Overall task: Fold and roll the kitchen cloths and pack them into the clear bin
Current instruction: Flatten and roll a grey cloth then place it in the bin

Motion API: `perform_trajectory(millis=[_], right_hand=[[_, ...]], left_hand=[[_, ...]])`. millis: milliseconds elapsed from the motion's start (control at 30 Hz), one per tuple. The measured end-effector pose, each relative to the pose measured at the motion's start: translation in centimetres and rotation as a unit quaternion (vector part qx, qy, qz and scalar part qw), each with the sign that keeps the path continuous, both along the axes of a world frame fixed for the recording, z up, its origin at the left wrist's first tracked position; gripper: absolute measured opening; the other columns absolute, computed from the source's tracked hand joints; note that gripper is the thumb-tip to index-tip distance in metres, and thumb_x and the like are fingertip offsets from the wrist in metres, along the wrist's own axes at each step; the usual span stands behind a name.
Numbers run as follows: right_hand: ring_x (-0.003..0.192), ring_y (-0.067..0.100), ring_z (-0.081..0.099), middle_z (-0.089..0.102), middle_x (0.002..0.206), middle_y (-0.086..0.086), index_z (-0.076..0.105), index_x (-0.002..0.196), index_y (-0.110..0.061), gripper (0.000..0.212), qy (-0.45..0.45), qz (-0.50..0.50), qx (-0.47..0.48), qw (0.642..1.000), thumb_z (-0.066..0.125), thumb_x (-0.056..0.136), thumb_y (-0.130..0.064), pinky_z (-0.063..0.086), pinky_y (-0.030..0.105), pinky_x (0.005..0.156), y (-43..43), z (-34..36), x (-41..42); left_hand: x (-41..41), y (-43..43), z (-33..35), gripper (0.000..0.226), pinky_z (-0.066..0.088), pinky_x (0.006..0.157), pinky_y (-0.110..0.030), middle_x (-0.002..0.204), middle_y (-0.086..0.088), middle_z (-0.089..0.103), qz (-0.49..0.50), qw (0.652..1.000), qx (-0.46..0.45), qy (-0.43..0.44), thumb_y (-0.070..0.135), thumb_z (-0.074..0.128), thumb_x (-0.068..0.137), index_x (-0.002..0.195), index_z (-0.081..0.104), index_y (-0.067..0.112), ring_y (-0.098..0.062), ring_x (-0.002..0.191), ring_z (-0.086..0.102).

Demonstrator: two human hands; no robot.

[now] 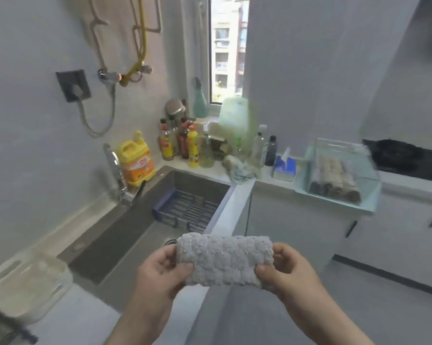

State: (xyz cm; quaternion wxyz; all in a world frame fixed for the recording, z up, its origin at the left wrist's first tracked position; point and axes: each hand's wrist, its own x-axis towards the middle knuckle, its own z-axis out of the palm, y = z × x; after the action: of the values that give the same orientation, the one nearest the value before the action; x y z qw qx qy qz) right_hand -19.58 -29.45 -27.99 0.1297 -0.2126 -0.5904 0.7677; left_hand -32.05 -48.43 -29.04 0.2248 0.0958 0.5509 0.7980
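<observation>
A rolled grey fluffy kitchen cloth [224, 260] is gripped at both ends by the left hand [160, 271] and right hand [288, 268], unpacked, while several rolls [334, 179] already fill the clear plastic bin [369, 192] on the worktop [267, 181].

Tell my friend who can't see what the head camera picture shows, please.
Two hands hold a folded grey cloth in the air near a kitchen sink: the left hand pinches its left end, the right hand its right end. On the counter to the right, a clear bin already holds rolled cloths.
</observation>
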Motion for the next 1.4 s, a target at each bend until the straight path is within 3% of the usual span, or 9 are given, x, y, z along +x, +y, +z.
perform_trajectory(millis=[133, 233, 467, 600, 667, 833, 933, 1133, 1400], right_hand=[[0.079, 0.023, 0.064, 0.07, 0.092, 0.017, 0.063, 0.098, -0.005, 0.037, 0.027, -0.111, 0.009, 0.993, 0.072, 0.062, -0.01, 0.054, 0.026, 0.063, 10.4, 0.5, 0.2], [0.082, 0.024, 0.065, 0.072, 0.092, 0.013, 0.064, 0.097, -0.009, 0.035, 0.032, -0.164, 0.025, 0.986, 0.073, 0.063, -0.012, 0.056, 0.034, 0.073, 17.5, 0.9, -0.1], [0.075, 0.016, 0.063, 0.066, 0.088, 0.009, 0.062, 0.098, -0.01, 0.034, 0.04, -0.197, 0.031, 0.979, 0.073, 0.067, -0.01, 0.051, 0.019, 0.057, 29.1, 2.4, -0.5], [0.085, 0.019, 0.065, 0.067, 0.101, 0.015, 0.06, 0.108, -0.009, 0.045, 0.02, -0.203, 0.027, 0.979, 0.072, 0.064, -0.014, 0.052, 0.023, 0.063, 34.1, 1.9, -1.5], [0.093, 0.024, 0.067, 0.069, 0.108, 0.017, 0.062, 0.11, -0.009, 0.046, 0.016, -0.202, 0.027, 0.979, 0.072, 0.065, -0.013, 0.054, 0.028, 0.071, 36.7, 1.5, -2.3], [0.096, 0.026, 0.066, 0.069, 0.11, 0.018, 0.066, 0.108, -0.009, 0.042, -0.013, -0.195, 0.057, 0.979, 0.07, 0.066, -0.01, 0.056, 0.032, 0.078, 43.8, 1.0, -5.8], [0.103, 0.031, 0.066, 0.068, 0.113, 0.019, 0.065, 0.112, -0.008, 0.047, -0.038, -0.198, 0.07, 0.977, 0.072, 0.065, -0.011, 0.053, 0.037, 0.088, 48.2, 0.9, -9.0], [0.103, 0.034, 0.067, 0.072, 0.107, 0.013, 0.06, 0.116, -0.006, 0.05, -0.069, -0.23, 0.049, 0.969, 0.07, 0.067, -0.009, 0.051, 0.043, 0.091, 55.9, 0.6, -14.3], [0.073, 0.016, 0.066, 0.074, 0.086, 0.01, 0.061, 0.101, -0.002, 0.038, -0.122, -0.349, 0.044, 0.928, 0.068, 0.064, -0.01, 0.052, 0.03, 0.063, 62.8, -1.1, -14.5]], left_hand=[[-2.2, 12.9, 0.8, 0.029, 0.06, 0.063, -0.03, 0.095, -0.021, 0.072, -0.075, 0.997, -0.006, 0.014, -0.012, 0.061, 0.074, 0.1, 0.068, 0.001, -0.024, 0.078, 0.071], [-3.5, 21.0, 1.6, 0.027, 0.058, 0.073, -0.031, 0.095, -0.018, 0.073, -0.113, 0.993, -0.011, 0.028, -0.012, 0.057, 0.079, 0.097, 0.07, 0.004, -0.022, 0.079, 0.07], [-5.8, 34.2, 2.2, 0.046, 0.059, 0.069, -0.028, 0.097, -0.02, 0.072, -0.18, 0.983, 0.02, 0.022, 0.017, 0.086, 0.048, 0.092, 0.075, 0.01, -0.022, 0.082, 0.07], [-7.9, 40.3, 2.3, 0.082, 0.059, 0.068, -0.029, 0.098, -0.019, 0.072, -0.208, 0.978, 0.018, 0.02, 0.037, 0.095, 0.028, 0.1, 0.069, 0.007, -0.022, 0.082, 0.069], [-9.2, 43.6, 2.1, 0.081, 0.058, 0.063, -0.028, 0.093, -0.016, 0.073, -0.228, 0.973, 0.028, 0.013, 0.04, 0.095, 0.024, 0.094, 0.071, 0.008, -0.021, 0.079, 0.07], [-13.9, 52.4, 1.0, 0.072, 0.057, 0.059, -0.028, 0.087, -0.013, 0.073, -0.278, 0.96, 0.024, -0.006, 0.024, 0.091, 0.042, 0.104, 0.064, 0.001, -0.018, 0.073, 0.07], [-17.6, 57.8, 0.5, 0.036, 0.057, 0.057, -0.026, 0.085, -0.011, 0.073, -0.296, 0.955, 0.024, -0.018, 0.001, 0.069, 0.068, 0.102, 0.061, 0.002, -0.017, 0.072, 0.071], [-23.1, 68.3, -1.0, 0.026, 0.06, 0.069, -0.032, 0.094, -0.013, 0.073, -0.333, 0.942, -0.006, -0.053, -0.012, 0.047, 0.089, 0.104, 0.062, 0.003, -0.023, 0.086, 0.069], [-22.5, 79.0, -3.6, 0.018, 0.058, 0.074, -0.034, 0.09, -0.006, 0.076, -0.404, 0.908, -0.112, -0.02, 0.002, 0.051, 0.094, 0.102, 0.065, 0.009, -0.016, 0.079, 0.072]])
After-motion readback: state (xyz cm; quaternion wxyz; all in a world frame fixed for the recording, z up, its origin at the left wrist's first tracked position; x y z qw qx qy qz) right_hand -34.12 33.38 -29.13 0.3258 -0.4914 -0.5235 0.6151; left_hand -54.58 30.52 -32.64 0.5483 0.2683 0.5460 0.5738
